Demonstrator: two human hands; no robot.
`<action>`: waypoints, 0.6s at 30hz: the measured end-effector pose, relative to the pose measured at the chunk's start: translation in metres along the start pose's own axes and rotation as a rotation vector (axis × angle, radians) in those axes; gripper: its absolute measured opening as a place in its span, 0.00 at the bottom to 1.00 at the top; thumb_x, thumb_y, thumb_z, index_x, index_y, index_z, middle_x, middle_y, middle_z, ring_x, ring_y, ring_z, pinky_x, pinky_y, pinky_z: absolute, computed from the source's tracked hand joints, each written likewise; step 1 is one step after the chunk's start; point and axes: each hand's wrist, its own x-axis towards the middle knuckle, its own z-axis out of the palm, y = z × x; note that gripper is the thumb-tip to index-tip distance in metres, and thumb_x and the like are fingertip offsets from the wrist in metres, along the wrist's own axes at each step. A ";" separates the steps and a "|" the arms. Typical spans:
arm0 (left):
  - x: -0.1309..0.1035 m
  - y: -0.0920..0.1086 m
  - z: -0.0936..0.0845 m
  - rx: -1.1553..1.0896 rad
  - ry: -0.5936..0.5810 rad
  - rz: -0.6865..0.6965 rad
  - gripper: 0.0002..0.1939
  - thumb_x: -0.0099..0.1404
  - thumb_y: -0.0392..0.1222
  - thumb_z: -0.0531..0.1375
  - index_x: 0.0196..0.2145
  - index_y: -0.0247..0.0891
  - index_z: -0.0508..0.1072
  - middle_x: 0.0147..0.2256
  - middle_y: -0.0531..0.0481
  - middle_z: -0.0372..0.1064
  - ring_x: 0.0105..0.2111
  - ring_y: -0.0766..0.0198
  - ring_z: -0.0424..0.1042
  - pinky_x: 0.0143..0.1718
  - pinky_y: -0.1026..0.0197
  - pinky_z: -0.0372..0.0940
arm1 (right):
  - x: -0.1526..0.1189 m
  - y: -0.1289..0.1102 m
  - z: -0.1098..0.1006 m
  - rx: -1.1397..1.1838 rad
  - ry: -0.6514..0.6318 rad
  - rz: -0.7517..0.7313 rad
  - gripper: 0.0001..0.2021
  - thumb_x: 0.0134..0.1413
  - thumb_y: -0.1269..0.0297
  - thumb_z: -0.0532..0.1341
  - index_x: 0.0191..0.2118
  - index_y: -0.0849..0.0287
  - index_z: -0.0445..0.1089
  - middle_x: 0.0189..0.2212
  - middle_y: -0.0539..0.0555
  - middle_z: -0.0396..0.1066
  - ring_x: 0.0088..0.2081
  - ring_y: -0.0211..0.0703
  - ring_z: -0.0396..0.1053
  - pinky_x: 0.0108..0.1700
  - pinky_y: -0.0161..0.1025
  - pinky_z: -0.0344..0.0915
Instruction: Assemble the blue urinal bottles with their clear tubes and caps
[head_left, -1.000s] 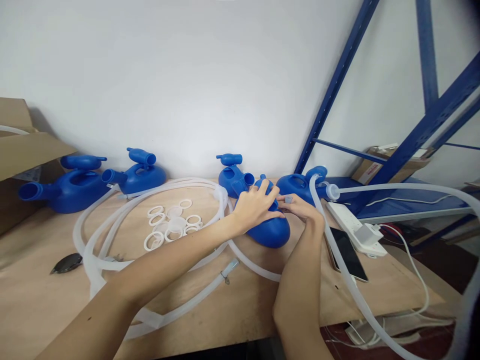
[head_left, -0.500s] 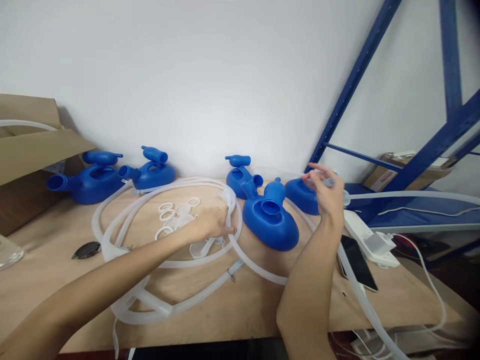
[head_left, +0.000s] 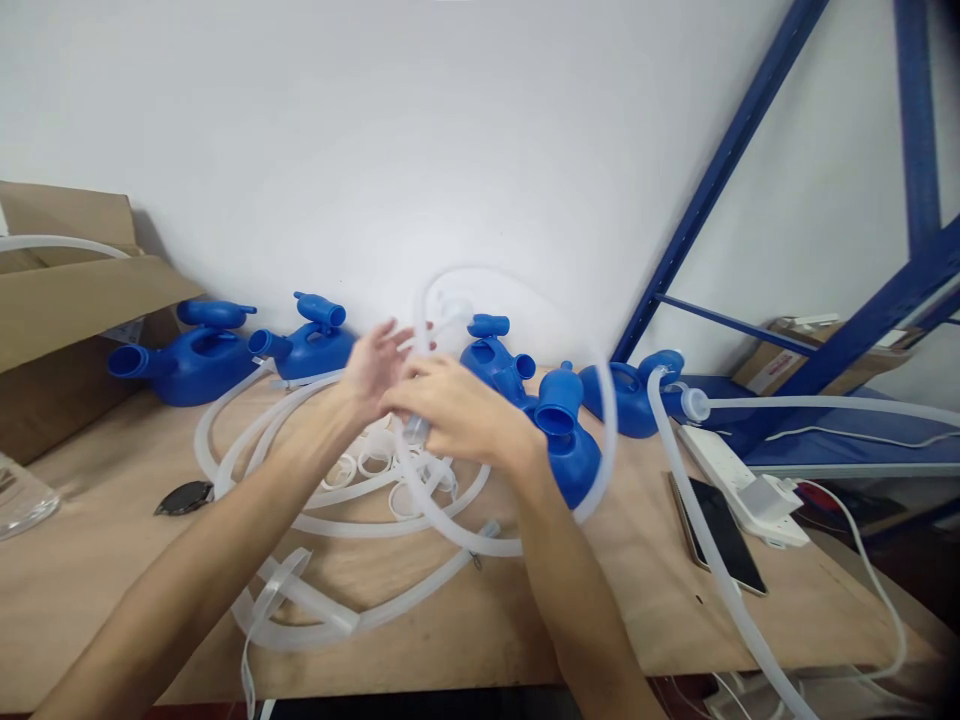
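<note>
In the head view my hands meet above the middle of the table. My right hand (head_left: 457,412) is closed round a translucent plastic tube (head_left: 606,410), which loops up above the hands and down to the right, partly blurred. A clear piece shows just below its fingers. My left hand (head_left: 369,370) is beside it with fingers spread, blurred at the tips; whether it touches the tube is hidden. Under the hands lie white rings and caps (head_left: 375,455). Close to my right forearm stands a blue plastic urinal bottle (head_left: 576,465), with another blue bottle (head_left: 484,355) behind it.
Two blue bottles (head_left: 206,365) stand at the back left, near a cardboard box (head_left: 67,300). Coiled tubing (head_left: 307,625) lies in front. A blue bottle with a tube attached (head_left: 626,400), a phone (head_left: 724,540) and a power strip (head_left: 720,470) are on the right, beside a blue rack (head_left: 720,160).
My right hand has come from the right-hand bottle to the middle, beside my left hand. My left hand has risen from the coil, and a loop of tube is lifted into the air.
</note>
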 end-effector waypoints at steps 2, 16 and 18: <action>-0.007 0.024 -0.015 -0.154 -0.001 -0.008 0.29 0.69 0.62 0.54 0.52 0.35 0.72 0.40 0.40 0.75 0.35 0.54 0.78 0.32 0.56 0.75 | 0.009 -0.013 0.010 -0.035 -0.143 -0.028 0.15 0.59 0.78 0.60 0.48 0.59 0.77 0.44 0.60 0.77 0.53 0.53 0.69 0.56 0.52 0.64; -0.015 0.042 -0.155 0.033 0.266 -0.319 0.13 0.78 0.36 0.51 0.45 0.28 0.73 0.20 0.55 0.61 0.13 0.74 0.56 0.13 0.73 0.57 | -0.011 -0.012 -0.009 0.332 -0.285 0.206 0.50 0.57 0.45 0.70 0.77 0.48 0.44 0.75 0.58 0.50 0.75 0.58 0.47 0.73 0.54 0.51; -0.012 0.029 -0.180 0.151 0.312 -0.293 0.06 0.74 0.33 0.56 0.46 0.30 0.72 0.22 0.55 0.66 0.15 0.73 0.60 0.16 0.73 0.61 | -0.019 0.000 -0.013 0.385 -0.472 0.374 0.53 0.51 0.41 0.72 0.76 0.49 0.49 0.67 0.59 0.67 0.68 0.60 0.63 0.68 0.51 0.61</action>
